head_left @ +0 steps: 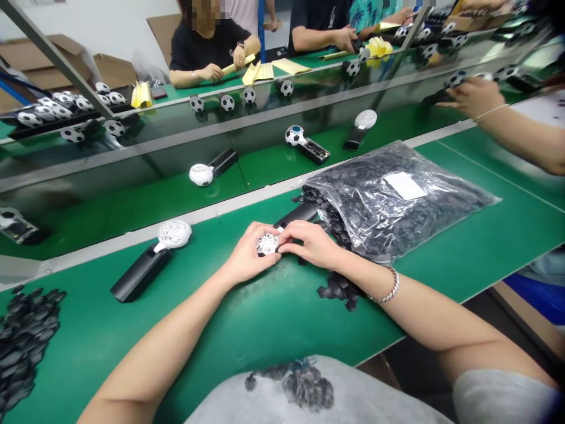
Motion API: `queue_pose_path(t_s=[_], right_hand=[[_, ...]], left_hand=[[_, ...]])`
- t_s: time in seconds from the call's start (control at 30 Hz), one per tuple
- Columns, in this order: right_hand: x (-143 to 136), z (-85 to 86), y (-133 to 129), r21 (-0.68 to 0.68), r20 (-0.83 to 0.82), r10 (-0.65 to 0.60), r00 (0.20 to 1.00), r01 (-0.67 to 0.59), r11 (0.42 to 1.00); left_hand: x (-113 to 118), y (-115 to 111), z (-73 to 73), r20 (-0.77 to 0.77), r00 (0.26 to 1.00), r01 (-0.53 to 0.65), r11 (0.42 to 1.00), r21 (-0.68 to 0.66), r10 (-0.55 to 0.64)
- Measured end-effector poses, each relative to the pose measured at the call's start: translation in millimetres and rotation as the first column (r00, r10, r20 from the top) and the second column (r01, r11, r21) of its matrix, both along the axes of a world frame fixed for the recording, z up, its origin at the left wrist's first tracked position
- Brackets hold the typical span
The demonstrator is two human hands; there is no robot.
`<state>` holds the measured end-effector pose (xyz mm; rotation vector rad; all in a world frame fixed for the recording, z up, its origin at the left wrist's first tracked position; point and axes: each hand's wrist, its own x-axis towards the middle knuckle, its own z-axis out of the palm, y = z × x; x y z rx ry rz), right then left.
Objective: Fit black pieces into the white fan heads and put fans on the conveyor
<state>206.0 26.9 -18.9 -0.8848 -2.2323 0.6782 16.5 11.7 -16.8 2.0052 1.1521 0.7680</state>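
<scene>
My left hand (251,252) is closed around the white openwork ball head of a soccer-ball handheld fan (267,244), whose black handle points up and to the right. At the right side of that head, the fingers of my right hand (309,242) are pinched together; whatever small piece they hold is hidden. Just beyond my right hand lies a clear plastic bag (450,194) full of small black pieces, some spilling from its mouth. A second fan with a white head and black handle (143,271) lies on the table to the left of my hands.
Loose black pieces (26,335) form a pile at the left. Beyond the metal edge, a green conveyor (260,171) carries several fans. A co-worker's hand (477,100) reaches in from the right. Other people sit across the line, near yellow sheets (260,72).
</scene>
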Motion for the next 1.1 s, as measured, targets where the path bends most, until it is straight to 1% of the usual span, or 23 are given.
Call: queue_pose_path(t_s=[0.17, 0.33, 0.5, 0.67, 0.73, 0.8, 0.83, 0.9, 0.93, 0.97, 1.0, 1.03, 1.07, 1.1], right_hand=[[0.2, -0.8, 0.3, -0.015, 0.021, -0.003, 1.0, 0.003, 1.0], [2.5, -2.2, 0.6, -0.006, 0.06, -0.007, 0.998, 0.007, 1.0], [0.4, -0.1, 0.8, -0.028, 0.062, -0.028, 0.998, 0.03, 0.999], [-5.2, 2.3, -0.5, -0.094, 0.047, -0.078, 0.996, 0.083, 0.992], [-3.4, 3.7, -1.4, -0.125, 0.008, -0.071, 0.997, 0.071, 0.99], [3.1, 6.8, -1.4, -0.139, -0.046, -0.061, 0.997, 0.054, 0.989], [8.0, 9.1, -1.2, -0.138, -0.054, -0.067, 0.996, 0.059, 0.989], [19.2, 14.5, -1.8, -0.131, 0.025, -0.101, 0.995, 0.104, 0.986], [24.4, 17.0, -2.9, -0.141, 0.101, -0.109, 0.989, 0.123, 0.982], [28.5, 18.7, -4.8, -0.16, 0.184, -0.104, 0.977, 0.134, 0.978], [31.1, 19.6, -7.3, -0.188, 0.26, -0.08, 0.962, 0.132, 0.973], [32.1, 19.4, -10.1, -0.215, 0.323, -0.049, 0.945, 0.124, 0.969], [31.5, 18.3, -13.1, -0.235, 0.368, -0.021, 0.93, 0.114, 0.965], [29.7, 16.5, -15.9, -0.248, 0.397, 0.002, 0.918, 0.105, 0.963]], left_hand=[[0.5, -1.8, -2.1, -0.017, 1.0, -0.014, 0.999, 0.031, 0.015], [-0.9, -1.9, -2.7, -0.006, 1.0, 0.017, 0.998, 0.054, -0.016], [1.2, -1.3, -4.2, 0.0, 1.0, -0.03, 0.998, 0.05, 0.03], [9.2, -4.5, -7.7, 0.029, 0.996, -0.086, 0.995, 0.054, 0.085], [10.6, -6.8, -3.6, 0.07, 0.993, -0.096, 0.994, 0.048, 0.092], [6.1, -6.2, 6.4, 0.098, 0.991, -0.098, 0.995, 0.027, 0.095], [0.5, -3.6, 13.1, 0.1, 0.99, -0.105, 0.994, 0.023, 0.102], [-18.4, 8.3, 28.0, 0.073, 0.986, -0.157, 0.985, 0.068, 0.152], [-31.4, 18.2, 34.8, 0.05, 0.977, -0.211, 0.971, 0.114, 0.206], [-46.1, 30.7, 40.4, 0.021, 0.959, -0.283, 0.944, 0.17, 0.283], [-61.7, 45.2, 44.4, -0.014, 0.921, -0.377, 0.902, 0.211, 0.388], [-77.6, 61.0, 46.6, -0.068, 0.86, -0.481, 0.848, 0.222, 0.505], [-92.8, 77.0, 47.2, -0.128, 0.777, -0.587, 0.783, 0.206, 0.616], [-106.9, 92.2, 46.3, -0.145, 0.729, -0.639, 0.741, 0.207, 0.669]])
